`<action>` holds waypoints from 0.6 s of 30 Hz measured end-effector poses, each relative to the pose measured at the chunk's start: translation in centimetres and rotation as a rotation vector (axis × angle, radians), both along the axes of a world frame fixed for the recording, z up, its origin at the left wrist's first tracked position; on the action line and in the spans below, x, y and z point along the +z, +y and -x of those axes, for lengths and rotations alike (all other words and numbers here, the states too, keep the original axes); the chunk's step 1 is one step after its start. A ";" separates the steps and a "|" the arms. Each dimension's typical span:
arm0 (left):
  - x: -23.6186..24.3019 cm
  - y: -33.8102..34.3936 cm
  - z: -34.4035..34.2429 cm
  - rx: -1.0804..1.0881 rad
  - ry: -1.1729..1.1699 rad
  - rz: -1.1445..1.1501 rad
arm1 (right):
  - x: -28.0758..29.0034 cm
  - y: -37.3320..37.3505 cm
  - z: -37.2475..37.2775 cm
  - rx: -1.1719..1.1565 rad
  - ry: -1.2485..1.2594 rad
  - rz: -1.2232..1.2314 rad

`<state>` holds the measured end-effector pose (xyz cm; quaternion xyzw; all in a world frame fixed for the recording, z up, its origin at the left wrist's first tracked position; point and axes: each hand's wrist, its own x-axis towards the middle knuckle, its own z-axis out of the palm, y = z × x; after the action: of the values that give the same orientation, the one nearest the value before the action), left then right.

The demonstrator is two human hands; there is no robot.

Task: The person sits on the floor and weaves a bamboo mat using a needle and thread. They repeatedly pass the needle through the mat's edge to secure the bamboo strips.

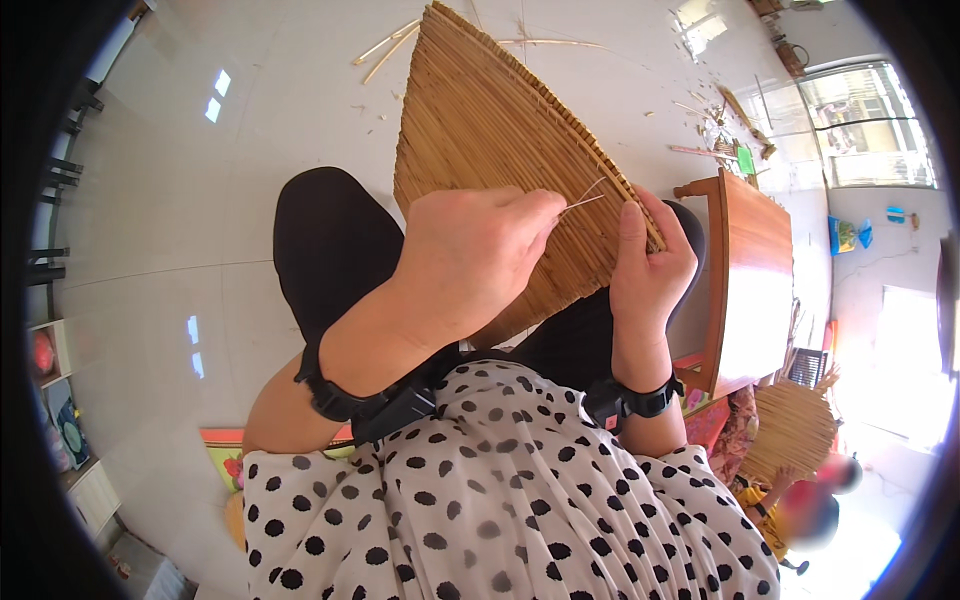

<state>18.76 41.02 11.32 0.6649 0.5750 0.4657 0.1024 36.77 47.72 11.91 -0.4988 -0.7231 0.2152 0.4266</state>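
Note:
A large fan-shaped piece of straw (490, 120), made of many narrow stalks set side by side, lies across my lap. Its long right edge carries a bound, braided rim. My left hand (470, 245) is over the straw piece with thumb and forefinger pinched on a thin pale thread (585, 200), which runs toward the rim. Whether a needle is in that pinch is hidden. At the lower end of the rim, my right hand (655, 260) grips the edge, thumb on the upper face and fingers round the outside.
A wooden table (750, 280) stands close on the right. Loose straw stalks (390, 45) lie on the shiny tiled floor (150, 220), and more scraps (715, 130) lie at the far right. At the lower right, another person (770, 505) is beside a second straw piece (795, 425).

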 end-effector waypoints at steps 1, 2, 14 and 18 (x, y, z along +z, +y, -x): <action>0.0 0.2 0.0 -0.006 0.032 0.029 | 0.1 0.0 0.1 -0.003 -0.007 -0.005; -0.1 0.5 0.0 -0.002 0.038 0.023 | 0.1 -0.1 0.1 -0.003 -0.003 -0.004; -0.2 1.8 -0.1 0.013 0.076 0.031 | 0.2 0.0 0.0 0.019 0.020 0.011; -0.1 1.9 -0.2 0.007 0.075 0.033 | 0.1 0.1 0.0 0.034 0.036 0.004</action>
<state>18.91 42.89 11.25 0.6781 0.5884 0.4311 0.0901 36.76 47.82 12.05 -0.4833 -0.7233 0.2326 0.4349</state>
